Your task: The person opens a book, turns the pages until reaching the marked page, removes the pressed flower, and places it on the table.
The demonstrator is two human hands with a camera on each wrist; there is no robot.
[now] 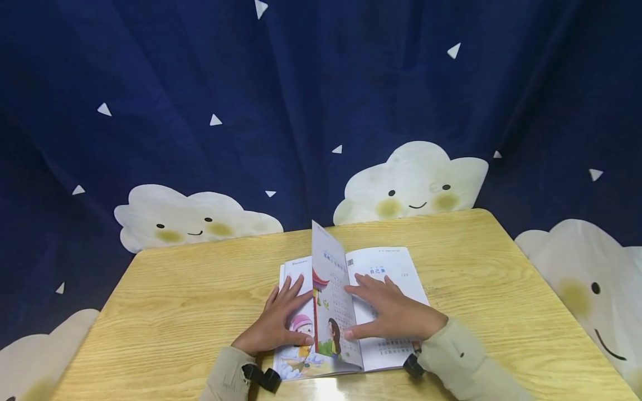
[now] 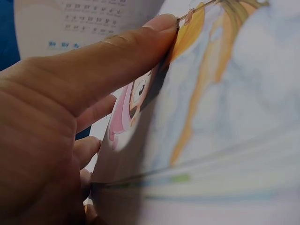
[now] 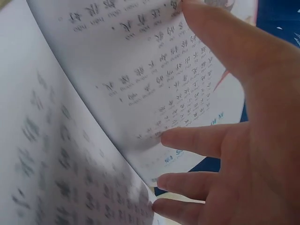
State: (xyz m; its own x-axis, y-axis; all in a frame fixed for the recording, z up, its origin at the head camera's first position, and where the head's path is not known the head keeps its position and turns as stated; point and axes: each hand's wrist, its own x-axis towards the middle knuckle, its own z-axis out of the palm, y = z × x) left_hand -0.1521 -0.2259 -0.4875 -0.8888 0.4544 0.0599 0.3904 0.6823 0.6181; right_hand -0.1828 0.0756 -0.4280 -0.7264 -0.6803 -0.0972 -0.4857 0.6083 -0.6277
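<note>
An open illustrated book [image 1: 391, 259] lies on the table, with one page [image 1: 335, 303] standing up between its two sides. My left hand [image 1: 276, 323] rests spread on the left-hand page, over a drawing of a figure in a pink hat [image 1: 302, 323]. In the left wrist view the left thumb [image 2: 112, 56] lies straight across the paper. My right hand [image 1: 396, 312] reaches over the right-hand page, fingers spread, its fingertips at the face of the raised page. Printed characters fill that page [image 3: 140, 70] in the right wrist view, where the straight right fingers [image 3: 192, 140] meet it.
The book sits near the front edge of a light wooden table [image 1: 200, 301]. Behind the table hangs a dark blue curtain [image 1: 301, 111] printed with smiling clouds and white triangles. A black strap piece [image 1: 263, 377] is on the left wrist, another [image 1: 413, 365] by the right.
</note>
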